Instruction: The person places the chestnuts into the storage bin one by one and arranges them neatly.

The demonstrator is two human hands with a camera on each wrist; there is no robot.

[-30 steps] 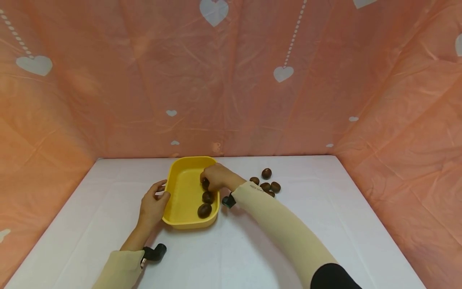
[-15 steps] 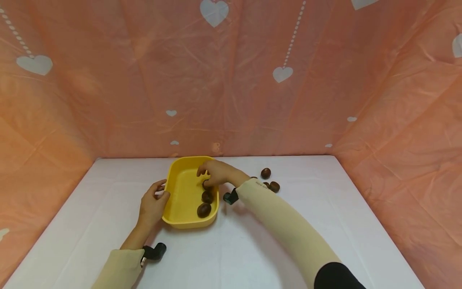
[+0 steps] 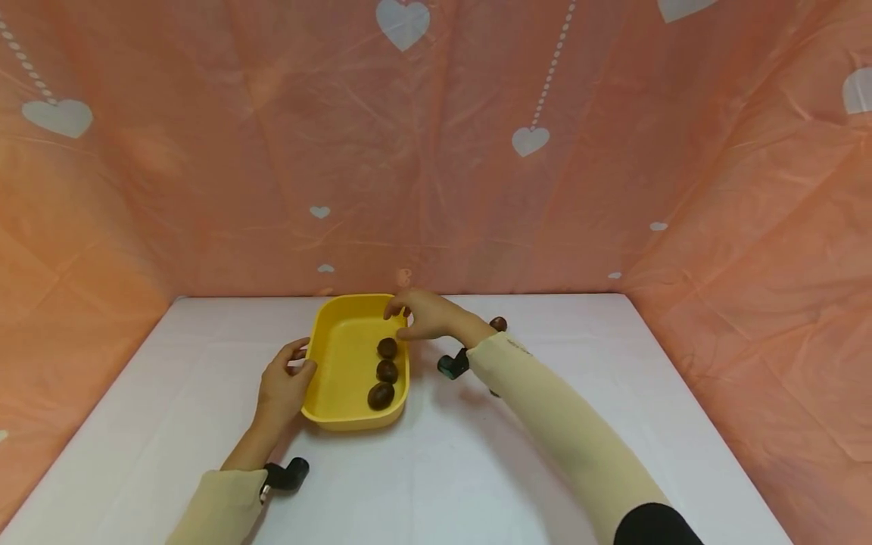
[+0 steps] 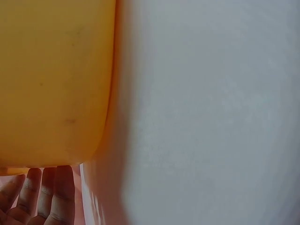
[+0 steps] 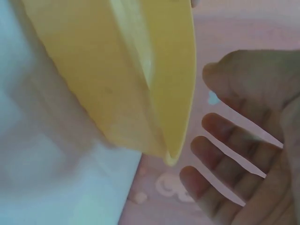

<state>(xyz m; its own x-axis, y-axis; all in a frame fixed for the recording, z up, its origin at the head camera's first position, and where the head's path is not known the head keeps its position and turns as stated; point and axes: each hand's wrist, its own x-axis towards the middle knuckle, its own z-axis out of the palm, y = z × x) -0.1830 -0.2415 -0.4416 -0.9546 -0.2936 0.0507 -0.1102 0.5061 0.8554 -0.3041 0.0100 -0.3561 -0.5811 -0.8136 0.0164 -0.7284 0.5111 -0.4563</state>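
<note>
In the head view, a yellow rectangular tray (image 3: 331, 378) holds three brown chestnuts (image 3: 387, 372) in a row along its right side. My left hand (image 3: 282, 386) rests against the tray's left edge, its thumb and fingertips touching the rim. The left wrist view shows its extended fingers (image 4: 63, 197) at the yellow wall. Over the tray's far right rim hovers my right hand (image 3: 431, 315), fingers spread and nothing between them. Its bare fingertips and thumb stand apart beside the tray's wall (image 5: 103, 89) in the right wrist view.
Another chestnut (image 3: 499, 324) lies on the white table (image 3: 436, 469) right of the tray. The right sleeve (image 3: 545, 416) mostly covers the others there. An orange cloth (image 3: 436, 189) with pale hearts hangs behind and at both sides.
My right hand has let go of the farthest chestnut in the tray, opened its fingers, then lifted and drawn back right. My left hand keeps its place at the tray.
</note>
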